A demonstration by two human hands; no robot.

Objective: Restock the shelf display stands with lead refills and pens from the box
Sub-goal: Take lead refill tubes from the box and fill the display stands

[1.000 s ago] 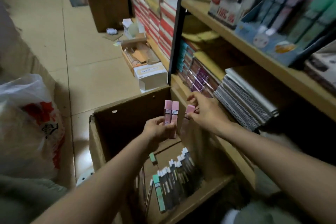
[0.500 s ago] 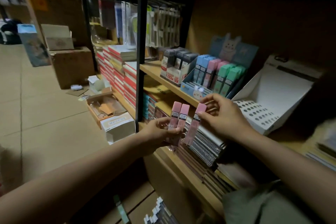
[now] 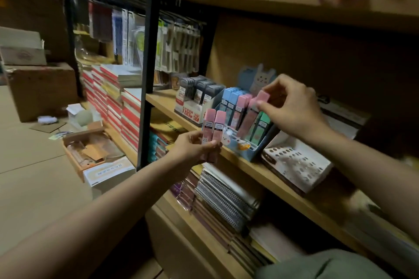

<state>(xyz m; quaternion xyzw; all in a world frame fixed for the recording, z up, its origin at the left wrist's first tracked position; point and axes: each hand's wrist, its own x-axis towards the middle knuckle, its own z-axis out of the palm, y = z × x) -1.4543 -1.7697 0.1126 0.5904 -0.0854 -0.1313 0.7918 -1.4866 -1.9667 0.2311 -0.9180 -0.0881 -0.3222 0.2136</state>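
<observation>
While you face the wooden shelf point(image 3: 247, 165), your right hand point(image 3: 292, 108) pinches the cap end of a single pink lead refill case point(image 3: 251, 113) between thumb and fingertips, wrist bent down from above, so the case hangs at a slant with its lower end pointing into the blue display stand point(image 3: 243, 145). That top-down pinch seems chosen to leave the bottom of the case free to slide into a slot. Its tip sits among the pink and green cases already standing in the stand, though motion blur makes it hard to tell whether it has entered a slot. Your left hand point(image 3: 195, 145) is curled around the lower halves of two more pink refill cases point(image 3: 214, 129), holding them upright and side by side just in front of the stand's left corner, near the shelf edge; they look parked there as the next ones to load, within easy reach of the right hand. Both forearms stretch forward from the lower frame, the left lower and nearer the floor side, the right higher and angled across the shelf. Just right of the stand lies a white perforated pen tray point(image 3: 297, 161), with no pens in it that you could pick out. Left of the stand sits a display of grey refill cases point(image 3: 199, 95).
</observation>
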